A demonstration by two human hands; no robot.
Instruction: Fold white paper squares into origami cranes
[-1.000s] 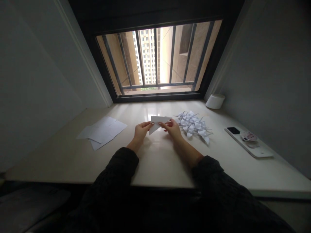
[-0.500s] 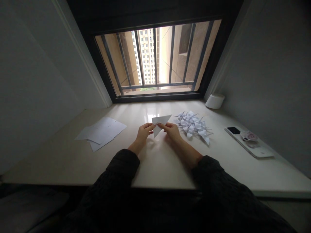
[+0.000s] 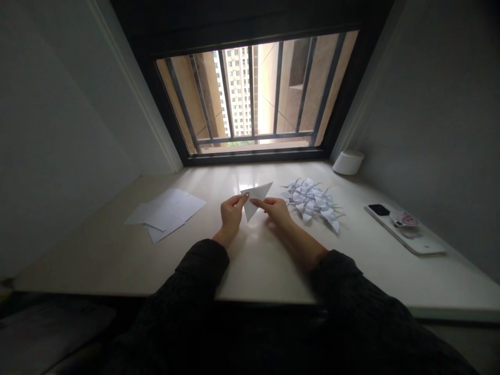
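Note:
A white sheet of paper folded into a triangle (image 3: 258, 192) is held up between both hands, a little above the pale counter (image 3: 265, 265). My left hand (image 3: 232, 211) pinches its left corner, thumb on the near face and the other fingers behind. From the right, my right hand (image 3: 275, 208) grips the lower right edge, its thumb lying on the near face. One point of the triangle is directed down, another up to the right. Just right of my right hand lies a pile of small folded white paper cranes (image 3: 310, 200).
Loose white paper sheets (image 3: 172, 208) lie overlapping at the left. At the right are a white phone (image 3: 406, 229) with a round grip on its back and a white cylindrical object (image 3: 347, 162) near the wall. A barred window (image 3: 253, 99) stands behind the counter.
My left hand has turned more upright and its thumb has slid up to the triangle's left corner. The folded paper has shifted slightly left. My right hand keeps its grip.

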